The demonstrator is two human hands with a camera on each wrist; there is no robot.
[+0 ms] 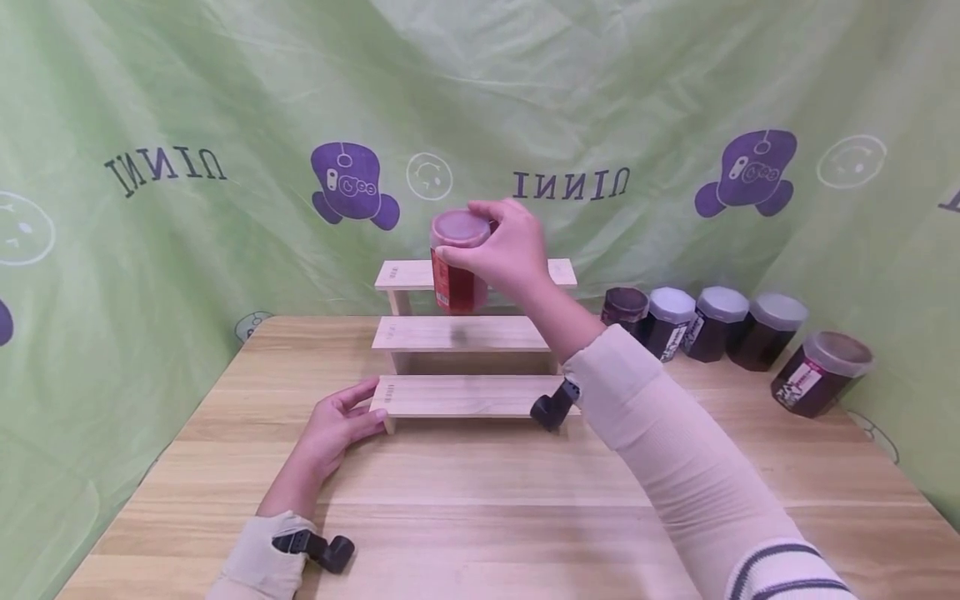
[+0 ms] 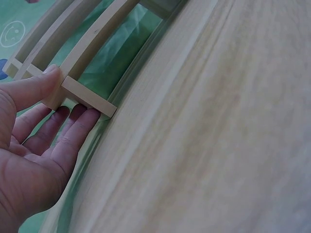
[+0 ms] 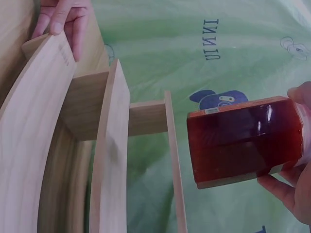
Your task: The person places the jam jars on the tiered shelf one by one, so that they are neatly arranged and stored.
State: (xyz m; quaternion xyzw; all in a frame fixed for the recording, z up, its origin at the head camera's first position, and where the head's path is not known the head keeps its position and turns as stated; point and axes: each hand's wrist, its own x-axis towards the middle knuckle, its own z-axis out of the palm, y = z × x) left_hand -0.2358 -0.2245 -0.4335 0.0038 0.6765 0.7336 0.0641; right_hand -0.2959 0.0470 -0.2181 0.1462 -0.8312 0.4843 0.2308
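Note:
My right hand (image 1: 513, 250) grips a jar (image 1: 459, 279) of dark red contents near its pale lid, with thumb and fingers on either side. The jar is held in the air over the middle step of a three-tier wooden display rack (image 1: 465, 396), apart from the boards. In the right wrist view the jar (image 3: 243, 141) appears as a faceted, reddish-brown container with an orange label along one side. My left hand (image 1: 337, 425) holds the left end of the lowest step. In the left wrist view its thumb (image 2: 41, 90) lies on the board and its fingers touch the end support.
Several dark jars with lids stand at the table's right side, among them a jar (image 1: 821, 375) with a pink-edged label nearest the front. A green printed curtain (image 1: 480, 100) hangs behind the wooden table (image 1: 465, 517).

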